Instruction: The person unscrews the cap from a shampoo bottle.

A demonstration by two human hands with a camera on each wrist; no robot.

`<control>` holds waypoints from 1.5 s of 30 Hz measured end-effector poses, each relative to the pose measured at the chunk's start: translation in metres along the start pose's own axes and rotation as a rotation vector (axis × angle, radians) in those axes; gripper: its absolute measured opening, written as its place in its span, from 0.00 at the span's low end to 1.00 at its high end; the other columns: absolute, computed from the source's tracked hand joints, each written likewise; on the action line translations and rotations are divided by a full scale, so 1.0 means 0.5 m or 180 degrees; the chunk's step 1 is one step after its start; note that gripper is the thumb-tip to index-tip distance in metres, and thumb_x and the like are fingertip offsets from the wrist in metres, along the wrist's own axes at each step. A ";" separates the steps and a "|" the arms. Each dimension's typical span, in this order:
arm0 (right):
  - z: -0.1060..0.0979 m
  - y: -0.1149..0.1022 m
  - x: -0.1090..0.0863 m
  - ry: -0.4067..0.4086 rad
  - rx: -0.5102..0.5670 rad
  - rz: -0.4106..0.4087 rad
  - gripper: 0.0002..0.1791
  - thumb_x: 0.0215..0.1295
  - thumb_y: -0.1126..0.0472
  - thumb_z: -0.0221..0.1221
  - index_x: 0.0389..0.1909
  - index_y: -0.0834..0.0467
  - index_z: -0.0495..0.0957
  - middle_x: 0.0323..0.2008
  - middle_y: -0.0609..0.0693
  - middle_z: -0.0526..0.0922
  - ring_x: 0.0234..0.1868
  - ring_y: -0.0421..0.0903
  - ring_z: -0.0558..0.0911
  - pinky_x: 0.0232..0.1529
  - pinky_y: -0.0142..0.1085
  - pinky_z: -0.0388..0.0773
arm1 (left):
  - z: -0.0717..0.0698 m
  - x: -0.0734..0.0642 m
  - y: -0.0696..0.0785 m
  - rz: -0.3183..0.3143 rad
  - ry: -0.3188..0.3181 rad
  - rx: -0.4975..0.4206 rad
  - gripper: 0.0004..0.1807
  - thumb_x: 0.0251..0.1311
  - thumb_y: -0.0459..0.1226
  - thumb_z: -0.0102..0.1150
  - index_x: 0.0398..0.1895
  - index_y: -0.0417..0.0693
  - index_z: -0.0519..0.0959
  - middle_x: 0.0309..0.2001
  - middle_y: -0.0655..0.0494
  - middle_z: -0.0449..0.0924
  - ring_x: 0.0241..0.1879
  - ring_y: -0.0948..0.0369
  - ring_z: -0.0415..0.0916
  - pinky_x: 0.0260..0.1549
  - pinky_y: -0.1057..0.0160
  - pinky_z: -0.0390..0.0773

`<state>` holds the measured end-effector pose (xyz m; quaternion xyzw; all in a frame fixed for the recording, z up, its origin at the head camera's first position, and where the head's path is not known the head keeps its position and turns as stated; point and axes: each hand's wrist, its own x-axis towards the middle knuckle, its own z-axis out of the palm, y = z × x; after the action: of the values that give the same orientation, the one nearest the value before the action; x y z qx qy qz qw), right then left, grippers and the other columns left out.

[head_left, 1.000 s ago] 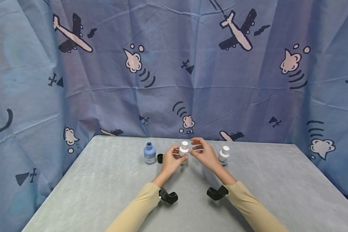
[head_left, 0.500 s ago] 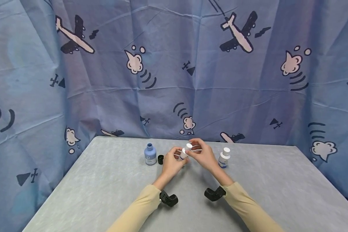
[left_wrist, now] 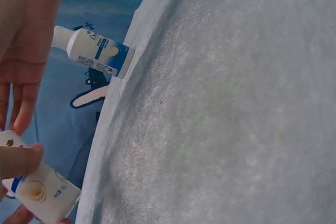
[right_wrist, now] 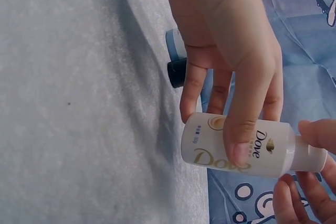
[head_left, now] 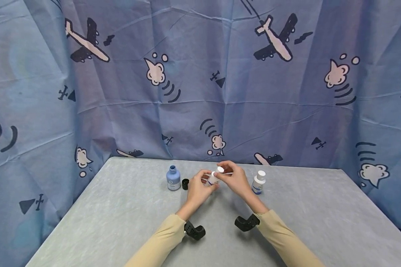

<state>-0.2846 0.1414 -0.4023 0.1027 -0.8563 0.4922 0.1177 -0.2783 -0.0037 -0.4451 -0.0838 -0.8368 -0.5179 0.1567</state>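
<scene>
A small white Dove bottle (right_wrist: 241,142) is held tilted above the table, its top leaning to the right. My left hand (head_left: 198,191) grips the bottle body, the thumb lying across the label in the right wrist view. Around its white cap (right_wrist: 311,158), my right hand (head_left: 236,181) pinches with thumb and fingers. The cap is still on the bottle. Just right of my right hand stands another white bottle (head_left: 258,182) with a blue lower label and a white cap. Left of my left hand are a blue bottle (head_left: 173,178) without a cap and a black cap (head_left: 185,184).
A grey-white cloth covers the table (head_left: 120,222). Behind and at both sides hangs a blue curtain (head_left: 187,74) printed with airplanes. Black wrist bands (head_left: 194,230) sit on both forearms.
My right hand has closed in on the white bottle and taken hold of its cap. The bottle, upright before, has tilted to the right.
</scene>
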 end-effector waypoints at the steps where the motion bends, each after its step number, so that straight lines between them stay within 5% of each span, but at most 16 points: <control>1: -0.001 0.000 0.001 0.0003 -0.0026 0.0027 0.19 0.56 0.58 0.68 0.49 0.57 0.78 0.42 0.57 0.84 0.44 0.52 0.83 0.44 0.42 0.80 | 0.000 0.000 0.000 0.0005 0.0004 0.0002 0.23 0.41 0.38 0.75 0.45 0.49 0.81 0.37 0.49 0.85 0.38 0.53 0.81 0.38 0.61 0.76; 15: -0.005 -0.009 0.001 0.0157 -0.0107 0.0043 0.17 0.53 0.58 0.70 0.43 0.59 0.83 0.37 0.56 0.86 0.37 0.48 0.83 0.40 0.38 0.80 | 0.000 0.000 0.000 0.0092 -0.0003 -0.0053 0.24 0.41 0.39 0.76 0.45 0.50 0.81 0.36 0.50 0.85 0.38 0.50 0.82 0.37 0.63 0.77; 27: -0.007 -0.018 0.003 0.0202 -0.0070 -0.0080 0.14 0.51 0.62 0.71 0.39 0.60 0.85 0.32 0.57 0.86 0.31 0.44 0.84 0.34 0.30 0.80 | 0.003 -0.004 -0.001 0.0372 0.0068 0.0028 0.23 0.42 0.39 0.76 0.45 0.47 0.81 0.34 0.50 0.85 0.34 0.54 0.82 0.35 0.63 0.79; 45: -0.031 -0.012 -0.001 -0.0331 0.0121 -0.0344 0.15 0.57 0.69 0.64 0.47 0.65 0.82 0.47 0.63 0.84 0.46 0.55 0.85 0.47 0.40 0.82 | -0.011 0.002 -0.002 0.0484 -0.0597 -0.0054 0.23 0.51 0.35 0.69 0.53 0.44 0.78 0.42 0.48 0.85 0.39 0.53 0.83 0.39 0.61 0.80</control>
<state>-0.2806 0.1520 -0.3899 0.1765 -0.8450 0.4953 0.0974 -0.2785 -0.0091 -0.4434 -0.1965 -0.8346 -0.5014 0.1158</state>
